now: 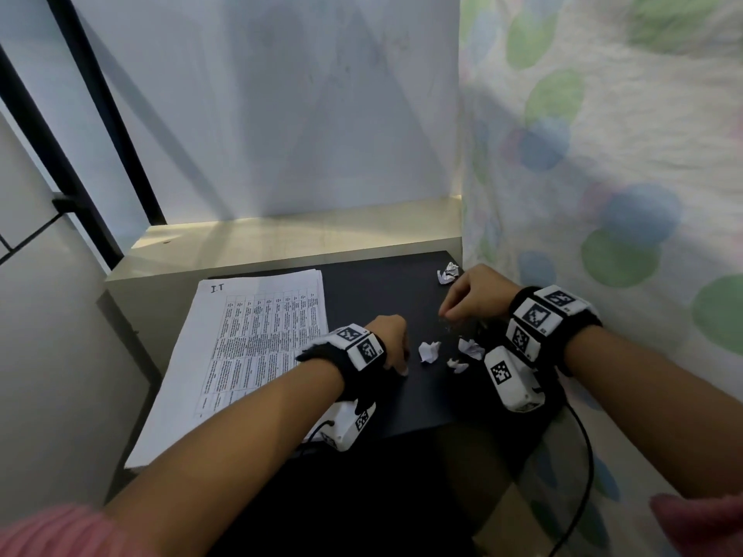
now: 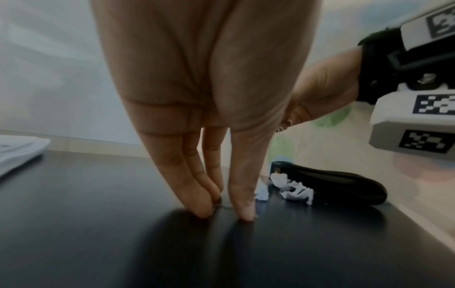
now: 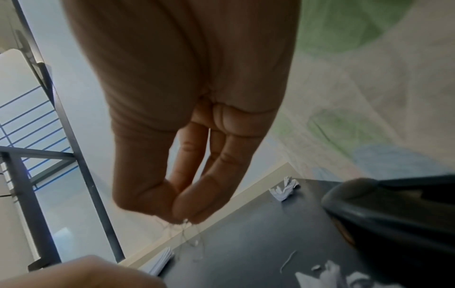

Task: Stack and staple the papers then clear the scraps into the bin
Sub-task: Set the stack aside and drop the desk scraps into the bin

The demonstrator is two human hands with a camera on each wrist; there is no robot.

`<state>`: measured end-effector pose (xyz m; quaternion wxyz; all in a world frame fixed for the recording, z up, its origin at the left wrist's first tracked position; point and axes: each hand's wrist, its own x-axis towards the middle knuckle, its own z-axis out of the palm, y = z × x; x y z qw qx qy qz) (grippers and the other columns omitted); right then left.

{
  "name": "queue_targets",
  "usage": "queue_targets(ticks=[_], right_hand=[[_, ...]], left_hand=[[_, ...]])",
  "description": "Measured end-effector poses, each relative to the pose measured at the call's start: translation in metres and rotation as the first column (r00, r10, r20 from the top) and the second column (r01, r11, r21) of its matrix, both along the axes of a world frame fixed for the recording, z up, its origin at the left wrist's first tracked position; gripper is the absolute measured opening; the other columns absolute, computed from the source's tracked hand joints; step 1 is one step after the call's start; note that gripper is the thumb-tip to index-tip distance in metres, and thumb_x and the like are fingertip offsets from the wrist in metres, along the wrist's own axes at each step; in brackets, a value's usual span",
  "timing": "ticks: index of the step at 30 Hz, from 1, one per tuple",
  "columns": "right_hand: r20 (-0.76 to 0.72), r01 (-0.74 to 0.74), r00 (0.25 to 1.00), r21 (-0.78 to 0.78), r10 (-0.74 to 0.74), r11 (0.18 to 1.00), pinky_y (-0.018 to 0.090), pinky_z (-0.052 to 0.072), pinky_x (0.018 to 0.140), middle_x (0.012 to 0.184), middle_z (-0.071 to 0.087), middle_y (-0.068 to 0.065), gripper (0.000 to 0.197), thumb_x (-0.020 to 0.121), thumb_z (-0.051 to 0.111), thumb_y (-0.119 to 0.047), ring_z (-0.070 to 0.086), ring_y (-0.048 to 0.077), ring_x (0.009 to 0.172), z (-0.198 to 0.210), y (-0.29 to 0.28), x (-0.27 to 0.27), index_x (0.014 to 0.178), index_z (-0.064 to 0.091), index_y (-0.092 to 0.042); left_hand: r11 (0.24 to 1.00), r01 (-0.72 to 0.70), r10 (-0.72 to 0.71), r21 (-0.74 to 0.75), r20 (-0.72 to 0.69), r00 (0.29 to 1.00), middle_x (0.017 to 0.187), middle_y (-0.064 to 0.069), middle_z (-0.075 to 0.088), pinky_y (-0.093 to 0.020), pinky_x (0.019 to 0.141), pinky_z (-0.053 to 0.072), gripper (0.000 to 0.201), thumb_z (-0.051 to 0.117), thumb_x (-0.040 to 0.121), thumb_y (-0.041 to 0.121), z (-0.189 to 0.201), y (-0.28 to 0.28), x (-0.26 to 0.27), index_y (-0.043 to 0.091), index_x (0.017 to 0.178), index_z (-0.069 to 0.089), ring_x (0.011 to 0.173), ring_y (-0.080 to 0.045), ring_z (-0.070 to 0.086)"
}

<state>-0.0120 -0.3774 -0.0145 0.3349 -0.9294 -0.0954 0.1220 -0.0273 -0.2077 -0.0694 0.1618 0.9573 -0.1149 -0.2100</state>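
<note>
A stack of printed papers (image 1: 249, 355) lies on the left of the black table (image 1: 382, 291). Crumpled paper scraps (image 1: 429, 351) lie between my hands, and one more scrap (image 1: 448, 272) sits at the far right corner. My left hand (image 1: 396, 355) points down, its straight fingertips (image 2: 202, 210) touching the table by a thin strand. My right hand (image 1: 446, 313) hovers above the table and pinches several thin thread-like strands (image 3: 189, 233) that dangle from its fingertips (image 3: 182, 216). A black stapler (image 2: 332, 185) lies under my right wrist, beside a scrap (image 2: 295, 190).
A pale ledge (image 1: 301, 235) runs behind the table below a white wall. A spotted curtain (image 1: 603, 174) hangs close on the right. A dark metal frame (image 3: 24, 185) stands to the left. No bin is in view.
</note>
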Motion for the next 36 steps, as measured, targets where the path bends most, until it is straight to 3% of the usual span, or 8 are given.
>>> queue_targets(ticks=[7,11,14,18,21,27,31,36], right_hand=[[-0.001,0.023,1.0,-0.033,-0.023,0.999,0.013,0.052,0.059,0.062,0.068,0.0,0.013,0.07,0.075,0.0,0.06,0.002,0.051,-0.003,-0.02,-0.004,0.068,0.075,-0.013],[0.007,0.038,0.999,-0.054,-0.037,0.998,0.021,0.053,0.066,0.062,0.067,0.001,0.01,0.07,0.075,-0.001,0.06,0.005,0.054,-0.001,-0.024,-0.004,0.075,0.076,-0.009],[0.025,0.041,0.999,-0.083,-0.04,0.996,0.019,0.051,0.063,0.062,0.067,0.0,0.011,0.07,0.076,-0.003,0.059,0.006,0.056,0.002,-0.023,-0.004,0.081,0.077,-0.006],[0.041,0.047,0.998,-0.12,-0.042,0.992,0.014,0.047,0.058,0.06,0.064,-0.006,0.014,0.069,0.076,-0.004,0.057,0.003,0.056,0.003,-0.024,-0.006,0.082,0.078,-0.007],[0.052,0.044,0.998,-0.136,-0.038,0.99,0.017,0.048,0.061,0.06,0.063,-0.008,0.015,0.069,0.075,-0.004,0.056,0.002,0.057,0.004,-0.025,-0.005,0.083,0.078,-0.006],[0.039,0.057,0.998,-0.133,-0.052,0.989,0.015,0.049,0.061,0.06,0.064,-0.007,0.013,0.07,0.076,-0.004,0.058,0.003,0.057,0.004,-0.024,-0.007,0.082,0.077,-0.005],[0.028,0.068,0.998,-0.119,-0.065,0.991,0.018,0.052,0.064,0.06,0.065,-0.005,0.011,0.07,0.076,-0.003,0.059,0.005,0.058,0.003,-0.021,-0.01,0.081,0.077,-0.006],[0.008,0.064,0.998,-0.099,-0.063,0.993,0.018,0.053,0.065,0.067,0.068,0.002,0.011,0.071,0.076,-0.004,0.062,0.009,0.063,0.004,-0.01,-0.018,0.081,0.077,-0.007]], left_hand=[[0.998,-0.05,0.053,-0.035,0.088,0.995,0.127,-0.015,0.06,-0.034,0.093,0.051,0.038,0.061,0.085,0.015,0.002,-0.039,0.004,0.004,0.121,0.057,0.114,-0.03,0.06],[0.991,-0.097,0.096,-0.097,-0.017,0.995,0.133,-0.015,0.043,-0.035,0.077,0.056,0.068,0.07,0.076,0.033,0.003,-0.047,0.002,0.012,0.133,0.04,0.109,-0.031,0.058],[1.0,-0.015,0.015,0.002,0.004,1.0,0.137,-0.013,0.039,-0.044,0.095,0.051,0.082,0.075,0.069,0.045,-0.001,-0.054,0.001,0.023,0.138,0.037,0.122,-0.034,0.049],[0.989,0.139,-0.141,0.041,0.052,0.989,0.132,-0.013,0.048,-0.048,0.098,0.048,0.071,0.073,0.073,0.041,-0.007,-0.064,0.001,0.028,0.136,0.043,0.122,-0.036,0.046],[0.983,0.18,-0.182,0.028,0.093,0.979,0.129,-0.013,0.057,-0.044,0.098,0.048,0.056,0.072,0.078,0.03,-0.004,-0.069,0.001,0.015,0.129,0.055,0.121,-0.032,0.05],[0.992,0.056,-0.051,-0.113,0.05,0.997,0.111,-0.015,0.071,-0.036,0.083,0.057,0.034,0.074,0.077,0.016,-0.005,-0.062,0.003,0.008,0.11,0.068,0.091,-0.028,0.07],[0.992,-0.003,0.007,-0.126,0.036,0.999,0.089,-0.013,0.072,-0.036,0.079,0.059,0.007,0.071,0.079,0.011,-0.002,-0.052,0.004,0.007,0.077,0.065,0.077,-0.026,0.07],[0.993,-0.036,0.045,-0.111,0.08,0.996,0.088,-0.012,0.075,-0.034,0.08,0.059,0.003,0.069,0.081,0.006,0.014,-0.016,0.001,0.006,0.081,0.072,0.08,-0.024,0.073]])
